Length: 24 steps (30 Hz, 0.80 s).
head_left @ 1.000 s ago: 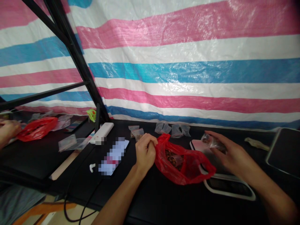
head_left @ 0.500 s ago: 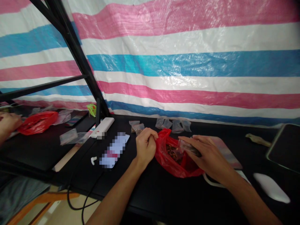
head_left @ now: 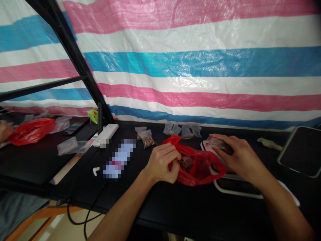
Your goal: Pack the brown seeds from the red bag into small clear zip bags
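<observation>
Left hand: fingers curled closed on the left rim of the red bag, knuckles up, the forearm slanting in from the bottom of the view. Right hand: back upward, thumb and fingers reaching leftward and gripping a clear packet with dark contents; its forearm enters from the lower right. The packet is held over the far part of the scale, partly hidden by the hand; whether it touches the surface cannot be told. The red bag sits open on the table between the hands, brown pieces inside, its right side overlapping the scale. The near table edge runs below the bag, with black tabletop showing between them. Tabletop also shows between the phone and the left forearm. Beyond the left hand lie two filled packets; flat packets lie behind the bag, near the striped sheet. On the right side, tabletop separates the right hand from the tablet, a beige item lying between; a white object shows beside the right forearm. At far left, another person's hand is beside a second red bag.
</observation>
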Tool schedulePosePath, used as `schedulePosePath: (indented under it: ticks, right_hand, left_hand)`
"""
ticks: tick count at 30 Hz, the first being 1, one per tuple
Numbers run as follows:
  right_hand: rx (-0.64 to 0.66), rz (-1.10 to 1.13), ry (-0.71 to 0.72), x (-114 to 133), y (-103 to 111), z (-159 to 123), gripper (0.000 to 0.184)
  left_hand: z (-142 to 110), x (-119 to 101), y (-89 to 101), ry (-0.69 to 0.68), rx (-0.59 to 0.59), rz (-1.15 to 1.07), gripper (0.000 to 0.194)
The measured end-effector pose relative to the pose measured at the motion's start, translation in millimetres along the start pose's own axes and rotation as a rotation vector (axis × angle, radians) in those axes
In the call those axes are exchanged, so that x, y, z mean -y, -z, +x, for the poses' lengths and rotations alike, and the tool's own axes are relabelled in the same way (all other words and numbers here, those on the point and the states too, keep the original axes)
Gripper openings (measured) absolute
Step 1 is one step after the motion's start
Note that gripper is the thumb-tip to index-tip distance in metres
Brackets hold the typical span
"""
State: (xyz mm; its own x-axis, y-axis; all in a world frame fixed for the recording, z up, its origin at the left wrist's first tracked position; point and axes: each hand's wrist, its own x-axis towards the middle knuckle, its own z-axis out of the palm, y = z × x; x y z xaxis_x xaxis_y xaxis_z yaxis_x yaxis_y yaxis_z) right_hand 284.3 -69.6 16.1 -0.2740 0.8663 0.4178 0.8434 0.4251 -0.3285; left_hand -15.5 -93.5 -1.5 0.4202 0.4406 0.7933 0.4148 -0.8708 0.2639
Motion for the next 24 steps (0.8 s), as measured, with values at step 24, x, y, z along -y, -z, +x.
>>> schedulePosePath:
  ticks: [24]
  right_hand:
    - [-0.148,0.138,0.051,-8.5,27.9,-5.4,0.054]
  left_hand:
    - [-6.3,-27.1,-51.1,-0.206,0.514,0.387,0.016]
